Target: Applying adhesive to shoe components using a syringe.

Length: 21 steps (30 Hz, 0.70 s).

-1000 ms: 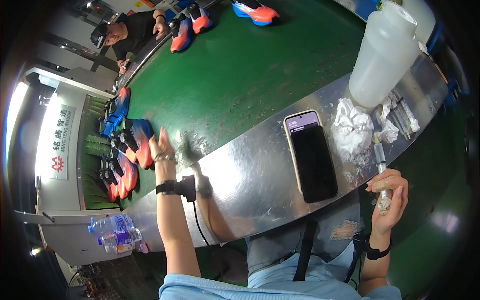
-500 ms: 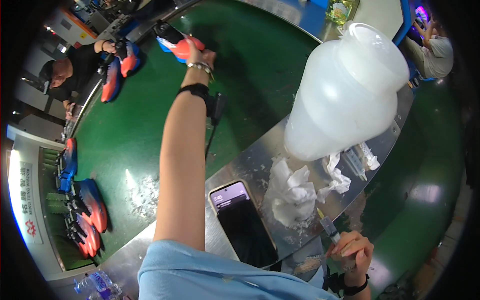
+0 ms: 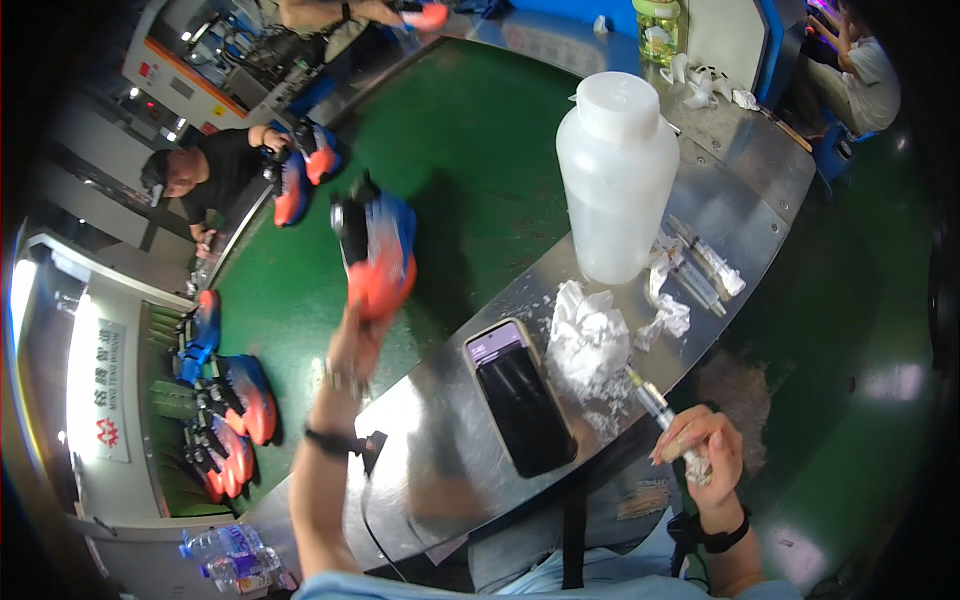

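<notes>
My left hand [image 3: 356,345] is closed on the red toe of a blue and red sports shoe [image 3: 378,250], raised over the green belt with its heel pointing away. Low on the right, my right hand [image 3: 704,446] grips a syringe [image 3: 651,401] with a yellowish tip, which points up and left toward crumpled white tissue [image 3: 585,335]. A bit of white material also shows in the right palm. Beside the tissue lies a phone [image 3: 522,405] on the metal ledge. Behind it stands a large white plastic bottle [image 3: 617,185].
More syringes [image 3: 700,280] lie right of the bottle. Across the green belt [image 3: 470,150], a co-worker [image 3: 215,175] in black handles two shoes. Several shoes [image 3: 240,400] ride at the left by the machine opening. Plastic water bottles [image 3: 230,555] lie lower left.
My left hand has drawn the shoe back from the far belt toward me. The view has shifted, showing more of the far ledge. My right hand still holds the syringe.
</notes>
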Tool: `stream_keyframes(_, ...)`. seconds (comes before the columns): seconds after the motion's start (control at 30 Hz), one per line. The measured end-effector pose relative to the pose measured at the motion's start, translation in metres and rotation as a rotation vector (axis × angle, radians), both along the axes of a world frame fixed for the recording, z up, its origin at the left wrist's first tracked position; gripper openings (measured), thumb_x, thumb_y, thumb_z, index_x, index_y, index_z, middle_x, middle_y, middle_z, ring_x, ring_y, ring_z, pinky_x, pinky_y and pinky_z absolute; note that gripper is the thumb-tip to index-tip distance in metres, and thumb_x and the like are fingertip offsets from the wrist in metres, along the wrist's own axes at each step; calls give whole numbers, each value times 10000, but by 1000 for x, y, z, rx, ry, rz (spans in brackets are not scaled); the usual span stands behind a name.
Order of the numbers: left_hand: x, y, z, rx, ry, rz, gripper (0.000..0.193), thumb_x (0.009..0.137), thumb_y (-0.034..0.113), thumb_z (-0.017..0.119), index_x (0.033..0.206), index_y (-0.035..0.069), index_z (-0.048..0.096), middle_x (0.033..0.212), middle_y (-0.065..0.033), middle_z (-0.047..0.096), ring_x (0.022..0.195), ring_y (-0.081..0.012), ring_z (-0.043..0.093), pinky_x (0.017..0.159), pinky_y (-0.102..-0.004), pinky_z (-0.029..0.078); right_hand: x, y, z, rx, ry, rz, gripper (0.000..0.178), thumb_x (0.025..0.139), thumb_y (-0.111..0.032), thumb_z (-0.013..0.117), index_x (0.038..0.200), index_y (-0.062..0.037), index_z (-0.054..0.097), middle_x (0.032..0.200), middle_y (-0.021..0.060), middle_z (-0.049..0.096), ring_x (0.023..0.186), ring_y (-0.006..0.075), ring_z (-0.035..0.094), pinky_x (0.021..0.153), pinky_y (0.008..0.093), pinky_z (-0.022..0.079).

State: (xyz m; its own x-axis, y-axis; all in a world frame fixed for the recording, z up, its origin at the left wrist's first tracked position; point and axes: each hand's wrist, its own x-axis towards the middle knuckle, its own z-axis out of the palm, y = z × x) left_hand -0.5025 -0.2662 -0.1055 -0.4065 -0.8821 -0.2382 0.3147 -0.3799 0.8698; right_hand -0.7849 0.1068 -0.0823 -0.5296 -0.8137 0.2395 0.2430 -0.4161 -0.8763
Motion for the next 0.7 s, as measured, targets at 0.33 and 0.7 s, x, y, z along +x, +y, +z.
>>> stream_keyframes(0.33,199,422,13,354,17,380,384,868,337,490,1130,56,501,1068,-77,597,881,-195,620,681,-356,547,15,-16,6,-84,47,82,327,935,-250,308,909,16,498,861,181,548,645,234,587,602,323,493)
stream_keyframes(0.7,169,317,61,-394,-388,869,278,908,205,492,1049,-33,523,981,-91,597,839,-145,586,741,-265,476,52,-4,10,137,33,-29,373,955,-277,285,925,10,521,883,134,568,672,199,593,606,313,504)
